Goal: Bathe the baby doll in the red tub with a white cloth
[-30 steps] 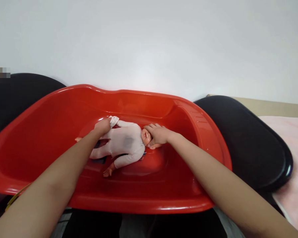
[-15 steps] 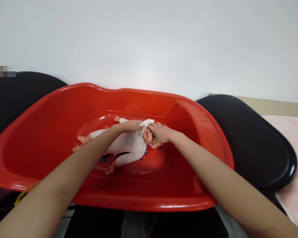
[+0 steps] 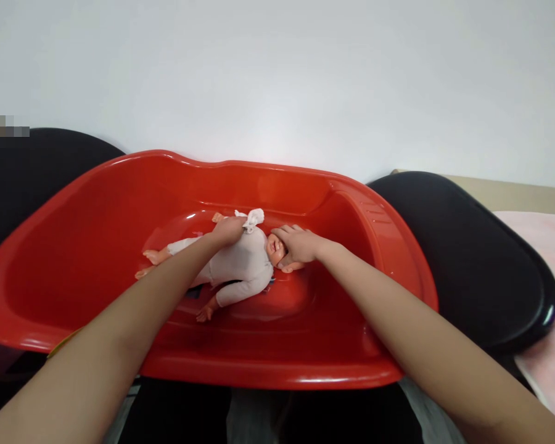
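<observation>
Item: small plastic baby doll in a pale pink bodysuit (image 3: 240, 262), lying on its back at frame centre inside a glossy red plastic baby tub (image 3: 74, 246). Left hand (image 3: 229, 229): fingers closed, pinching a small white cloth (image 3: 252, 218) against the doll's chest. Right hand (image 3: 298, 245): fingers together, cupping the doll's head.
</observation>
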Action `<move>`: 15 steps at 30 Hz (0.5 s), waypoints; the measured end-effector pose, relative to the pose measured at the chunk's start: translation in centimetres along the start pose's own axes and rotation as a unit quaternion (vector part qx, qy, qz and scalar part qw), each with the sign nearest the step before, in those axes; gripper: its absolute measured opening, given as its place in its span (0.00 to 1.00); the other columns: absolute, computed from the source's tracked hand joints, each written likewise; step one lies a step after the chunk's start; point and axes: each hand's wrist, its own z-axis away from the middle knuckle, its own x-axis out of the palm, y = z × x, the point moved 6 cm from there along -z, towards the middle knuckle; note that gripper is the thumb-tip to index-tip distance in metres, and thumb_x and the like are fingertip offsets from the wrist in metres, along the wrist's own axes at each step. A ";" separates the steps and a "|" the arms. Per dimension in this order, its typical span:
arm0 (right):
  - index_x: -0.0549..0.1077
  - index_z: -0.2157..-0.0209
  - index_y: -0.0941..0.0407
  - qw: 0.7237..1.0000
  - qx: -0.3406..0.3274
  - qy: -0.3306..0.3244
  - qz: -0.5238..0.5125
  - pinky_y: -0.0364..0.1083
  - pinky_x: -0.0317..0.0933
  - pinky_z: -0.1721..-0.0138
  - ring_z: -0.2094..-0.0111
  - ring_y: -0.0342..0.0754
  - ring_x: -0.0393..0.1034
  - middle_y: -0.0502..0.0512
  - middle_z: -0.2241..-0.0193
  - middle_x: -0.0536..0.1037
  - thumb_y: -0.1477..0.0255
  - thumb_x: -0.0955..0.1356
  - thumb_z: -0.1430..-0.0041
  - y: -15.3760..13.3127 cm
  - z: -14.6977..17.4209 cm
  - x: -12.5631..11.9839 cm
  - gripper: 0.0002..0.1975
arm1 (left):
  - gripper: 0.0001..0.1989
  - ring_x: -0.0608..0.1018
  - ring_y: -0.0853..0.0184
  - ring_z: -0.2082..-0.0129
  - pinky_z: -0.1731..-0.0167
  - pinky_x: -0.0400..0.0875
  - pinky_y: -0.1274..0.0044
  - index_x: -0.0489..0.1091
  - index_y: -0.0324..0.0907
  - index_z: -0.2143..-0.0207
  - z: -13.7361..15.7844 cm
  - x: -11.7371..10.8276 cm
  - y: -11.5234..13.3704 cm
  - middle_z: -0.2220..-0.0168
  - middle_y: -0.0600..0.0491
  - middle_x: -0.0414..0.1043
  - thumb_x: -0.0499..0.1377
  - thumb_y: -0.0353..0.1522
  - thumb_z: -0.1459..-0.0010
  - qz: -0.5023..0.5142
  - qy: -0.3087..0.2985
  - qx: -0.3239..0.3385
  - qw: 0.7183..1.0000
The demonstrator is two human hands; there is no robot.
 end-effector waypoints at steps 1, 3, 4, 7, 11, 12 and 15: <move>0.64 0.39 0.49 1.000 0.001 -0.001 0.000 0.64 0.59 0.44 0.39 0.68 0.58 0.62 0.37 0.63 0.57 0.75 0.56 0.0 0.0 0.0 0.41 | 0.19 0.75 0.53 0.45 0.46 0.65 0.64 0.72 0.43 0.46 0.2 -0.1 -0.6 0.44 0.44 0.74 0.48 0.33 0.33 -0.004 0.006 -0.007 1.000; 0.64 0.39 0.49 1.000 0.003 -0.002 0.003 0.63 0.59 0.44 0.39 0.68 0.57 0.62 0.37 0.62 0.56 0.75 0.55 0.1 0.0 0.0 0.41 | 0.17 0.74 0.53 0.45 0.45 0.64 0.65 0.73 0.44 0.48 0.5 -0.5 -1.7 0.44 0.44 0.74 0.50 0.35 0.33 -0.008 0.019 -0.021 1.000; 0.64 0.39 0.49 1.000 0.002 -0.002 0.005 0.63 0.59 0.44 0.39 0.68 0.57 0.62 0.37 0.62 0.56 0.75 0.55 0.1 -0.1 0.0 0.42 | 0.17 0.74 0.53 0.46 0.45 0.64 0.65 0.73 0.44 0.49 0.6 -0.7 -2.3 0.45 0.44 0.74 0.50 0.36 0.33 -0.008 0.024 -0.033 0.999; 0.63 0.38 0.49 1.000 0.001 -0.001 0.005 0.63 0.59 0.44 0.38 0.68 0.57 0.62 0.36 0.62 0.56 0.75 0.55 0.1 -0.1 0.0 0.42 | 0.17 0.76 0.52 0.49 0.47 0.65 0.65 0.73 0.43 0.51 1.0 -1.4 -4.1 0.47 0.42 0.75 0.52 0.40 0.34 -0.007 0.040 -0.072 0.997; 0.62 0.37 0.50 1.000 -0.001 0.005 0.002 0.63 0.59 0.44 0.39 0.67 0.57 0.62 0.37 0.63 0.56 0.75 0.56 0.1 0.0 0.0 0.44 | 0.18 0.77 0.52 0.53 0.51 0.67 0.67 0.73 0.40 0.53 2.1 -2.3 -6.2 0.53 0.39 0.77 0.55 0.43 0.36 -0.023 0.044 -0.128 0.991; 0.62 0.38 0.50 1.000 -0.004 0.005 0.002 0.62 0.59 0.44 0.40 0.67 0.58 0.62 0.38 0.63 0.56 0.75 0.56 0.1 -0.1 0.1 0.44 | 0.19 0.77 0.52 0.54 0.52 0.67 0.67 0.73 0.40 0.54 2.5 -2.5 -6.6 0.56 0.40 0.78 0.56 0.44 0.37 -0.020 0.038 -0.146 0.988; 0.63 0.40 0.49 1.000 -0.011 0.002 0.003 0.62 0.60 0.44 0.41 0.66 0.60 0.61 0.40 0.65 0.56 0.75 0.57 0.3 -0.3 0.3 0.42 | 0.21 0.78 0.54 0.57 0.54 0.68 0.68 0.72 0.42 0.53 4.4 -3.1 -6.5 0.59 0.43 0.79 0.55 0.47 0.38 -0.001 0.021 -0.181 0.983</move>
